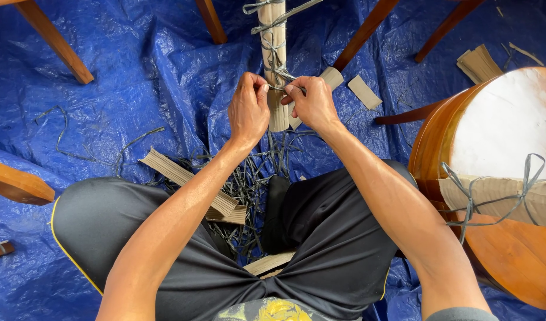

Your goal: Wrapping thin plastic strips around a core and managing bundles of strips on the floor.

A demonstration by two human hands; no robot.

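Two hands, left hand [248,110] and right hand [311,102], both pinching one grey string [277,74], one cardboard-wrapped leg [273,53]

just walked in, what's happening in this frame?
A person sits on a blue tarp. Both hands, left hand and right hand, pinch grey strapping wound around a cardboard-wrapped furniture leg. Loose straps and cardboard pieces lie by the knees. A strapped round wooden piece sits to the right.
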